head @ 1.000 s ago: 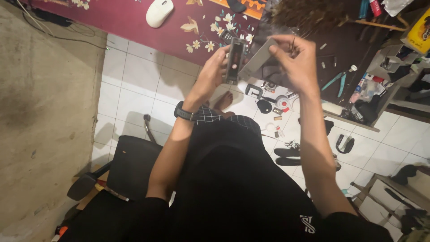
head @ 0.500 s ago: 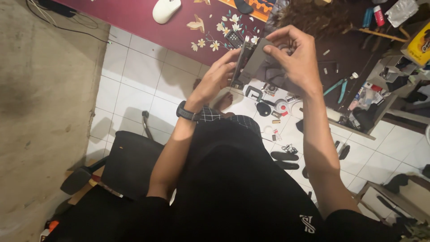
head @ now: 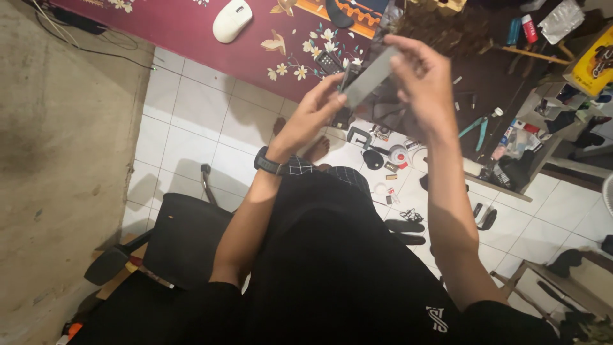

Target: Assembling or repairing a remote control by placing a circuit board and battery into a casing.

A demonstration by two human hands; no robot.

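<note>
white mouse (head: pixel 231 20) on maroon floral desk mat (head: pixel 191 32); black office chair (head: pixel 182 239) on white tiled floor (head: pixel 191 137), lower left; teal-handled pliers (head: pixel 476 126) on dark desk at right; yellow box (head: pixel 594 64) far right; black sandals (head: pixel 403 230) on floor near small scattered parts

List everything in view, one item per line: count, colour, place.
flat panel: 1, grey, held between both hands
dark small device: 1, black, behind the panel at the left fingers
computer mouse: 1, white, on the mat
floral mat: 1, maroon, top
pliers: 1, teal handles, dark surface at right
office chair: 1, black, on the tiled floor, lower left
sandals: 2, black, floor
wristwatch: 1, black, left wrist
left hand: 1, pinching the panel's lower end
right hand: 1, gripping the panel's upper end
</note>
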